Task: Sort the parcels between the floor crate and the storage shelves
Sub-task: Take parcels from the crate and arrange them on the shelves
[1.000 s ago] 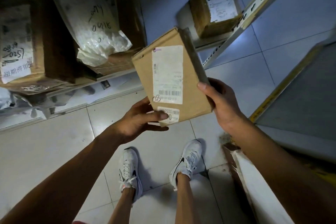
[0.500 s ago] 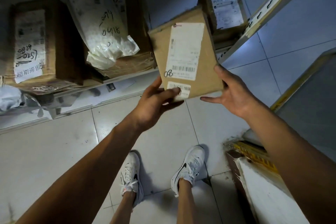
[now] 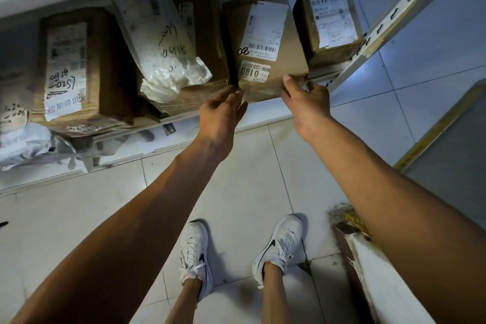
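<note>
A flat brown cardboard parcel (image 3: 286,60), with a white label marked "08" and a sticker "0180", lies on the low storage shelf (image 3: 265,112). It sits between a larger box under a white bag (image 3: 160,42) and a small labelled box (image 3: 328,23). My left hand (image 3: 221,110) grips the parcel's front left corner. My right hand (image 3: 307,101) holds its front right corner, thumb on top. Both arms are stretched forward. A container's white edge (image 3: 373,265), perhaps the floor crate, shows at the bottom right, partly hidden by my right arm.
A big taped box (image 3: 73,68) stands at the shelf's left, with grey plastic bags (image 3: 23,142) below it. A slotted metal upright (image 3: 389,21) bounds the shelf on the right. My white shoes (image 3: 278,244) stand on the tiled floor. A yellow-edged platform (image 3: 434,131) lies to the right.
Both hands have carried the parcel up and forward, from in front of me into the gap on the shelf. My right hand, open half a second ago, is back on the parcel.
</note>
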Motion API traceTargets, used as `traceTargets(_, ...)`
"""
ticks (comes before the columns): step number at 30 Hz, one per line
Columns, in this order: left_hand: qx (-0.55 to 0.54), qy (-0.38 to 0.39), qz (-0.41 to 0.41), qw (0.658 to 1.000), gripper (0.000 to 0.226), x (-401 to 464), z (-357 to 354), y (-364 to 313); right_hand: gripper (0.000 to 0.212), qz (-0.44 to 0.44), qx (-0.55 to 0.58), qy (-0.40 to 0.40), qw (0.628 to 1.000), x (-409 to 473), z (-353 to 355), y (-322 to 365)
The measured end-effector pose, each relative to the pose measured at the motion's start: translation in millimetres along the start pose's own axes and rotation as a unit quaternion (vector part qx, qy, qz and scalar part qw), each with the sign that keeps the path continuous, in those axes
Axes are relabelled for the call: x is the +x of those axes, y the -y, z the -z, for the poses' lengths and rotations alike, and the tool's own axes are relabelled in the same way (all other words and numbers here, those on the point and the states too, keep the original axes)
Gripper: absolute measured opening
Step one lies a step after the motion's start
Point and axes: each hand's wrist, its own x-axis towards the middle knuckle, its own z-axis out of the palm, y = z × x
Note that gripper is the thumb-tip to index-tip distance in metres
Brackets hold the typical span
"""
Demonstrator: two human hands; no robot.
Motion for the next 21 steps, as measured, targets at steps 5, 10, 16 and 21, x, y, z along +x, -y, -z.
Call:
traceTargets(5, -0.002, -0.025, 0.007, 1.0, 0.022, -13.7, 22.6, -7.2, 0.053, -0.044, 0.114, 0.18, 0.976, -15.2, -10.2, -8.3)
traceTargets(10, -0.003, -0.083, -0.033, 0.996, 0.027, -28.9, 65.7, -18.0, 0.011, 0.02, -0.143, 0.195, 0.97, -50.7, -25.5, -17.1)
traceTargets(16, -0.04, -0.084, -0.088, 0.992, 0.05, -38.1, 98.7, -42.0, 0.038, 0.218, -0.166, 0.144, 0.951, -82.4, -91.0, 3.4)
traceTargets(21, -0.054, -0.048, -0.079, 0.994, 0.039, -30.9, 97.3, -62.5, 0.037, 0.174, -0.195, 0.101, 0.96, -75.5, -125.8, 18.6)
